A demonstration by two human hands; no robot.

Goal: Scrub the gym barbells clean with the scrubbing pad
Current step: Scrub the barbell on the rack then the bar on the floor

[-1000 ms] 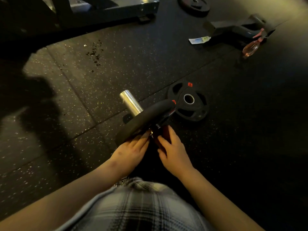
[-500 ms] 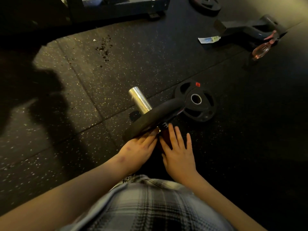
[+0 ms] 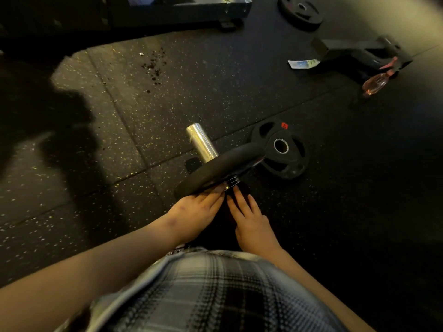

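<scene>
A barbell end lies on the dark rubber floor in front of me, its chrome sleeve (image 3: 202, 144) pointing away. A black weight plate (image 3: 220, 166) sits on the sleeve, with a ribbed metal collar (image 3: 232, 182) just behind it. My left hand (image 3: 199, 212) lies with straight fingers against the near side of the plate. Beside it, my right hand (image 3: 251, 221) lies flat, fingers straight and spread, over the bar behind the collar. A dark reddish thing (image 3: 243, 188) shows at its fingertips; I cannot make out what it is.
A loose black plate (image 3: 287, 161) lies flat just right of the barbell. Farther right are a pink spray bottle (image 3: 374, 82), a bench foot (image 3: 359, 53) and a paper slip (image 3: 303, 63). Another plate (image 3: 300, 10) and a rack base (image 3: 191, 8) sit at the back. Crumbs (image 3: 153, 65) dot the floor.
My right hand's fingers have flattened and spread, and the hand has slid back from the plate towards me. The left hand stays against the plate.
</scene>
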